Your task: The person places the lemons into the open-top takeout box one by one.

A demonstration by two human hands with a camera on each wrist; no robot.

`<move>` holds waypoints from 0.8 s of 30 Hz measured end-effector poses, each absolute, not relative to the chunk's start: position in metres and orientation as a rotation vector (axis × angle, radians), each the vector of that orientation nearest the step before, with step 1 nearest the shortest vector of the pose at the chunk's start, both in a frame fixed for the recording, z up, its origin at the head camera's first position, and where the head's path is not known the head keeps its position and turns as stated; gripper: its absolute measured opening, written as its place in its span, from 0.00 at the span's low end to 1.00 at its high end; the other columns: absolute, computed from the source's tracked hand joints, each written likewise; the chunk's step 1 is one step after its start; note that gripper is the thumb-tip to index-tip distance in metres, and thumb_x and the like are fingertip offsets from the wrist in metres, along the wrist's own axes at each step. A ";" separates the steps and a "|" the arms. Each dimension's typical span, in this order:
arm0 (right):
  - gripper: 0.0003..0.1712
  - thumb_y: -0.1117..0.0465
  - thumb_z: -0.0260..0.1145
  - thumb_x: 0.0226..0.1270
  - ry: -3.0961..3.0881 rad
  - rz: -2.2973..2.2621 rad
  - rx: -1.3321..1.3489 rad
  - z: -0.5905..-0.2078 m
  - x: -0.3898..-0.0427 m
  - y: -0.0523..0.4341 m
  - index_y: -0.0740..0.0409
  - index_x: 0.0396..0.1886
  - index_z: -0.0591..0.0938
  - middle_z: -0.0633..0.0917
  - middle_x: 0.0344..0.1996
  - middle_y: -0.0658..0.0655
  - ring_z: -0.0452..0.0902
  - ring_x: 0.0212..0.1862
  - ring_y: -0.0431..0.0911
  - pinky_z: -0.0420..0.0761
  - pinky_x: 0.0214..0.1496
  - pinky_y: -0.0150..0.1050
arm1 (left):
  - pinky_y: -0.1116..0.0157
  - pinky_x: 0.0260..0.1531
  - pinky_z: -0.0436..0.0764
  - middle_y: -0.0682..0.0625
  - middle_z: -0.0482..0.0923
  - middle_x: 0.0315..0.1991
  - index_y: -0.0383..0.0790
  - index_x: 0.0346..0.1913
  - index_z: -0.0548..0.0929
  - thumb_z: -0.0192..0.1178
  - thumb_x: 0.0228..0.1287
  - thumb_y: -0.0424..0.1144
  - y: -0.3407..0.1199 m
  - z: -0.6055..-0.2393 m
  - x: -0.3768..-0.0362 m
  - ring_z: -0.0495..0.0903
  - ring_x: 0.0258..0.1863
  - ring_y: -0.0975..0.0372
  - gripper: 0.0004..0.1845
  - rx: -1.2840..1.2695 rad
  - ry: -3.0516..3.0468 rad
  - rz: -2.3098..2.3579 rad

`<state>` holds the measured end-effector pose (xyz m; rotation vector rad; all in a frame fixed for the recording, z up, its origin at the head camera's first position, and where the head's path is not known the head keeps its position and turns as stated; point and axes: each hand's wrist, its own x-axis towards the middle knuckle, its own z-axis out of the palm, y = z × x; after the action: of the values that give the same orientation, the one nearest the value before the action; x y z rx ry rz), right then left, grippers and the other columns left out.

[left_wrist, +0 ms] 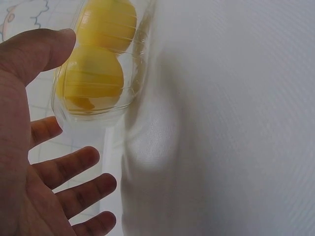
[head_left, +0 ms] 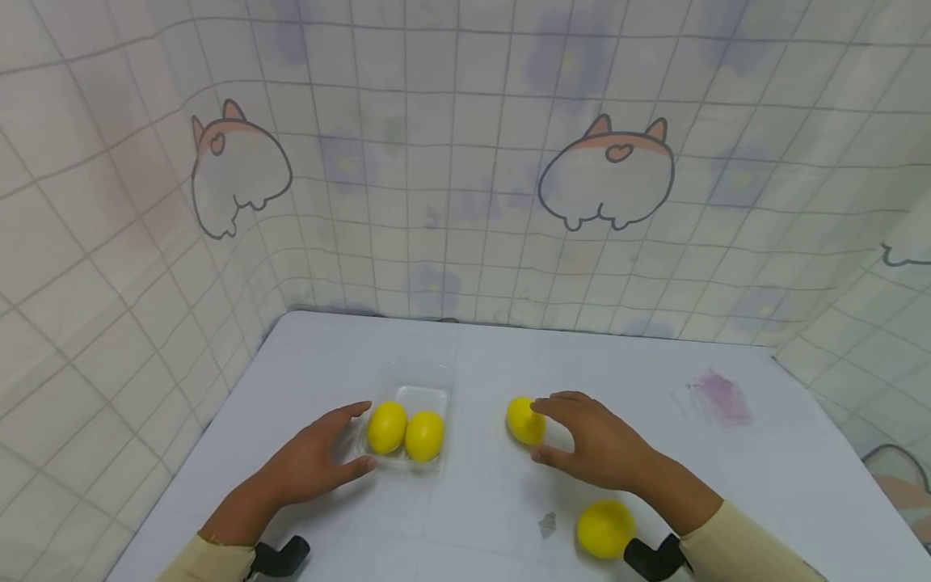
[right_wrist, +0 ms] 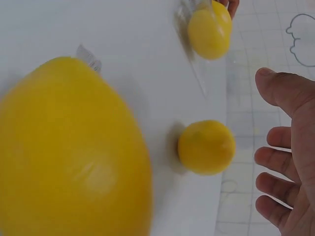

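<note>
Left hand [head_left: 309, 462] is hovering, spread, beside clear tray [head_left: 427, 396] | 2 lemons [head_left: 387, 427] are sitting inside | right hand [head_left: 600, 440] is hovering, spread, by 3rd lemon [head_left: 522, 420] | 4th lemon [head_left: 605, 529] is lying nearer

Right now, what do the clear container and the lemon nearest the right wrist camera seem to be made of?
Container: apparently thin, glossy clear plastic; the lemons inside show through its ribbed wall.
Nearest lemon: smooth, semi-gloss yellow surface with a soft highlight; real rind or moulded imitation, I can't tell.
</note>
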<state>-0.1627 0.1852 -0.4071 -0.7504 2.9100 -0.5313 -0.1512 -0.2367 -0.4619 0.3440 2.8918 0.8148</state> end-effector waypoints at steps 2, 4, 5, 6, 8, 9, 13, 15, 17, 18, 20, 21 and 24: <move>0.38 0.39 0.73 0.65 2.905 -0.542 -0.749 -0.407 -0.159 0.191 0.49 0.71 0.77 0.79 0.66 0.48 0.68 0.71 0.51 0.69 0.72 0.56 | 0.38 0.70 0.63 0.44 0.63 0.76 0.52 0.78 0.64 0.68 0.59 0.67 -0.236 -0.461 -0.151 0.62 0.74 0.43 0.49 0.338 2.889 0.816; 0.38 0.38 0.72 0.65 2.902 -0.561 -0.755 -0.406 -0.155 0.196 0.49 0.70 0.77 0.79 0.66 0.49 0.68 0.71 0.52 0.69 0.72 0.57 | 0.38 0.70 0.63 0.43 0.64 0.76 0.52 0.78 0.64 0.68 0.59 0.67 -0.236 -0.461 -0.151 0.62 0.74 0.43 0.48 0.340 2.888 0.821; 0.38 0.38 0.72 0.65 2.900 -0.570 -0.760 -0.406 -0.153 0.199 0.50 0.70 0.77 0.79 0.66 0.49 0.69 0.71 0.52 0.69 0.72 0.57 | 0.38 0.70 0.63 0.43 0.64 0.76 0.51 0.78 0.64 0.68 0.59 0.67 -0.236 -0.460 -0.150 0.62 0.74 0.43 0.48 0.342 2.887 0.823; 0.38 0.38 0.72 0.65 2.898 -0.583 -0.764 -0.406 -0.151 0.201 0.50 0.70 0.78 0.79 0.66 0.50 0.69 0.70 0.52 0.69 0.72 0.58 | 0.38 0.70 0.63 0.43 0.64 0.76 0.51 0.78 0.64 0.68 0.59 0.67 -0.236 -0.460 -0.150 0.62 0.74 0.43 0.49 0.345 2.887 0.824; 0.39 0.36 0.71 0.65 2.897 -0.593 -0.773 -0.406 -0.146 0.206 0.51 0.70 0.78 0.79 0.65 0.50 0.70 0.70 0.52 0.70 0.71 0.58 | 0.38 0.70 0.63 0.43 0.64 0.76 0.51 0.78 0.64 0.68 0.59 0.67 -0.236 -0.460 -0.150 0.62 0.74 0.43 0.49 0.348 2.886 0.826; 0.39 0.36 0.71 0.65 2.897 -0.598 -0.779 -0.407 -0.144 0.208 0.51 0.69 0.78 0.79 0.65 0.49 0.70 0.69 0.52 0.70 0.71 0.58 | 0.38 0.70 0.63 0.43 0.64 0.76 0.51 0.78 0.64 0.68 0.59 0.68 -0.236 -0.461 -0.150 0.62 0.74 0.43 0.49 0.350 2.886 0.823; 0.40 0.32 0.69 0.64 2.896 -0.601 -0.757 -0.410 -0.137 0.215 0.50 0.68 0.79 0.80 0.64 0.47 0.71 0.68 0.51 0.71 0.70 0.57 | 0.38 0.70 0.63 0.43 0.63 0.76 0.51 0.79 0.64 0.68 0.59 0.68 -0.237 -0.462 -0.152 0.62 0.74 0.43 0.49 0.353 2.890 0.810; 0.40 0.32 0.70 0.63 2.891 -0.608 -0.735 -0.411 -0.134 0.218 0.49 0.68 0.79 0.80 0.64 0.46 0.71 0.68 0.50 0.71 0.70 0.57 | 0.38 0.70 0.64 0.43 0.63 0.76 0.51 0.79 0.64 0.69 0.58 0.67 -0.237 -0.463 -0.152 0.62 0.74 0.44 0.49 0.347 2.891 0.808; 0.40 0.31 0.70 0.62 2.885 -0.614 -0.707 -0.413 -0.130 0.221 0.48 0.68 0.79 0.80 0.64 0.45 0.71 0.68 0.50 0.71 0.70 0.56 | 0.38 0.70 0.64 0.43 0.63 0.76 0.51 0.79 0.64 0.69 0.58 0.67 -0.237 -0.463 -0.152 0.62 0.74 0.43 0.49 0.345 2.891 0.806; 0.40 0.31 0.70 0.62 2.884 -0.612 -0.689 -0.413 -0.128 0.222 0.48 0.68 0.80 0.80 0.64 0.45 0.71 0.68 0.50 0.71 0.70 0.56 | 0.38 0.70 0.63 0.43 0.63 0.76 0.51 0.79 0.64 0.69 0.58 0.67 -0.237 -0.463 -0.152 0.62 0.74 0.44 0.49 0.341 2.889 0.809; 0.41 0.31 0.70 0.62 2.882 -0.604 -0.668 -0.415 -0.124 0.225 0.47 0.68 0.80 0.80 0.63 0.45 0.72 0.68 0.50 0.71 0.70 0.57 | 0.38 0.70 0.63 0.43 0.63 0.77 0.51 0.79 0.64 0.69 0.59 0.67 -0.237 -0.464 -0.152 0.62 0.74 0.43 0.49 0.341 2.886 0.813; 0.41 0.30 0.70 0.61 2.881 -0.600 -0.656 -0.416 -0.122 0.227 0.47 0.68 0.80 0.80 0.63 0.45 0.72 0.68 0.50 0.71 0.70 0.57 | 0.38 0.70 0.63 0.43 0.63 0.77 0.51 0.79 0.63 0.69 0.59 0.67 -0.237 -0.464 -0.153 0.62 0.74 0.43 0.49 0.341 2.886 0.812; 0.41 0.29 0.70 0.60 2.886 -0.582 -0.614 -0.418 -0.117 0.231 0.45 0.68 0.80 0.80 0.63 0.45 0.72 0.67 0.51 0.71 0.70 0.58 | 0.38 0.70 0.63 0.43 0.63 0.77 0.52 0.79 0.63 0.68 0.59 0.68 -0.238 -0.465 -0.153 0.62 0.75 0.43 0.49 0.342 2.888 0.808</move>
<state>-0.1170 0.2305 -0.4183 -0.6137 2.8855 -0.5816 -0.1529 -0.2377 -0.4649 0.3419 2.8884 0.8083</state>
